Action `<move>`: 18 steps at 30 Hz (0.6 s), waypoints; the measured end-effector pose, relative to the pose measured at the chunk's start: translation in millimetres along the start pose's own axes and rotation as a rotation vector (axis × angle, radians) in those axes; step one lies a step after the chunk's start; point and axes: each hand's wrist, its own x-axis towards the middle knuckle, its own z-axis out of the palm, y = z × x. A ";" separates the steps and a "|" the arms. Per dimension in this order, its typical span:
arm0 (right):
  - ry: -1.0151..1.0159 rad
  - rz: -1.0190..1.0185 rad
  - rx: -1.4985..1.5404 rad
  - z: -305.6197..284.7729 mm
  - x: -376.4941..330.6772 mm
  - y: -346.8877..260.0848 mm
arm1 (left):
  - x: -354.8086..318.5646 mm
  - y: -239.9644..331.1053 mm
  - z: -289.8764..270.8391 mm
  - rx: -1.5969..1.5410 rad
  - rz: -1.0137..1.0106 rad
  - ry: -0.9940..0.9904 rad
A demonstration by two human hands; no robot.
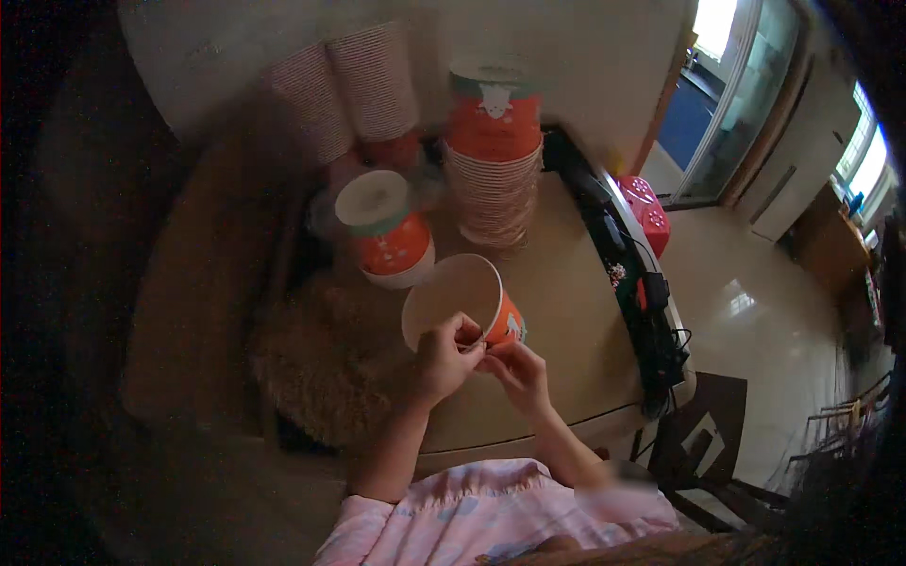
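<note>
Paper cup [462, 304], orange with a white inside, was held above the table [566, 311] in front of the person, both hands at its lower rim. Left hand [445, 358] pinched the rim edge, fingers curled over it; right hand [517, 370] pinched just beside it from below, fingertips nearly touching the left ones. Cup lay tilted, long axis running from the hands up and right, open mouth facing up-left toward the camera, base pointing right. Risk, as a judgement: thin rim could crease or tear under two close pinches, or the cup could slip and knock the capped cup [387, 231] just behind. Tall cup stack [494, 160] stood farther back; pale sleeve stacks [344, 90] leaned against the wall.
</note>
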 end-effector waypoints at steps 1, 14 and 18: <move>0.005 -0.011 -0.004 -1.1 1.0 -0.1 | 1.4 -0.2 0.8 0.005 0.001 -0.010; 0.050 0.015 0.015 -3.5 4.4 1.0 | 8.7 -5.9 3.7 -0.113 -0.046 -0.150; 0.185 -0.199 -0.166 -2.3 3.5 5.5 | 11.2 1.4 9.6 -0.009 -0.052 -0.185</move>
